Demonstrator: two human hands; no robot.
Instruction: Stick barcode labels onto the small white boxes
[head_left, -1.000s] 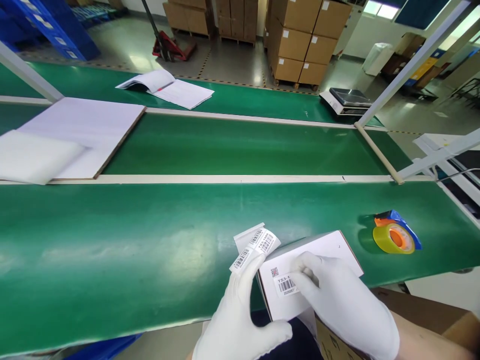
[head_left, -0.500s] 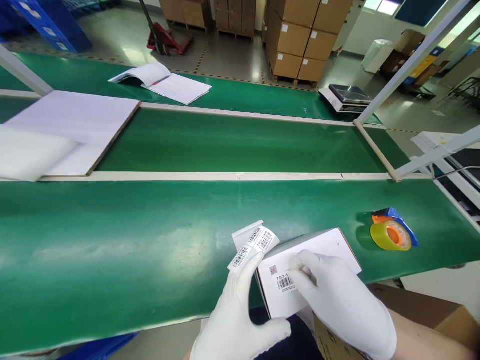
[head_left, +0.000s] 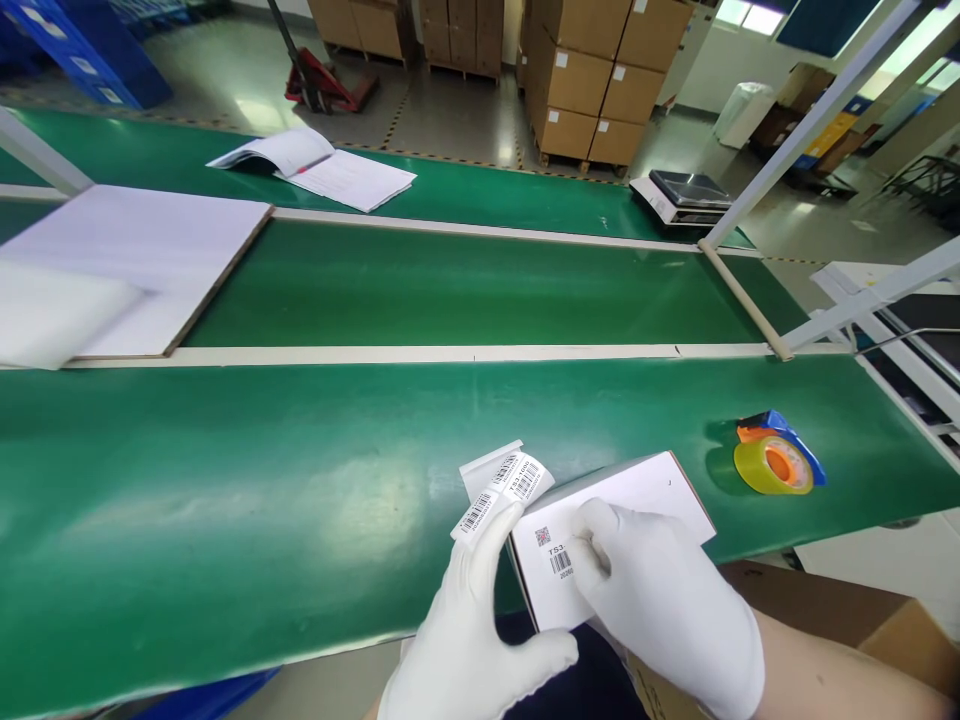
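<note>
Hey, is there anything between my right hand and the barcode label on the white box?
Nothing visible. The right hand rests directly on the white box, its fingertips against the barcode label. The left hand holds a strip of labels off to the side.

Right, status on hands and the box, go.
Left hand holding label strip. Right hand pressing barcode label onto white box. Tape dispenser well clear, right.
</note>
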